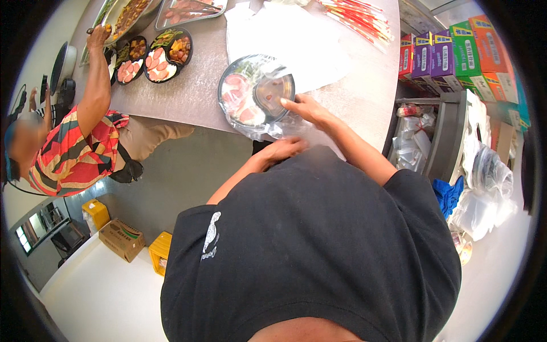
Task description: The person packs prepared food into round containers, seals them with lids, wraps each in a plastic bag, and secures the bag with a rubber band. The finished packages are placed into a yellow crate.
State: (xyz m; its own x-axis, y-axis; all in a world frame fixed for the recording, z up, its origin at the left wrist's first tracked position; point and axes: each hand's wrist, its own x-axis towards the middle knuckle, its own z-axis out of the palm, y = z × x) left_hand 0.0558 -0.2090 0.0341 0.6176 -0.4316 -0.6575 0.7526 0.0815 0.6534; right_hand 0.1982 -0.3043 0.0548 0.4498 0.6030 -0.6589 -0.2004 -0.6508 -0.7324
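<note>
A round black meal container [252, 117] sits inside a clear plastic bag [273, 128] near the table's front edge. Sliced sausage on something white and some greens show through the film. Its right compartment is blurred by reflections. My right hand [308, 109] grips the container's right rim, thumb on top and the other fingers partly hidden. Below it, my left hand [288, 148] is beside the bag's near edge, bent and blurred; whether it pinches the film cannot be told. White plastic bags [295, 38] lie flat just behind the container.
Filled containers [160, 64] stand at left, near a food pan [109, 21] and a sausage tray [192, 17]. A co-worker [81, 145] reaches over the pan. Wrapped chopsticks [359, 21] lie at back right. Cardboard boxes [457, 55] and bagged supplies [414, 141] stand right.
</note>
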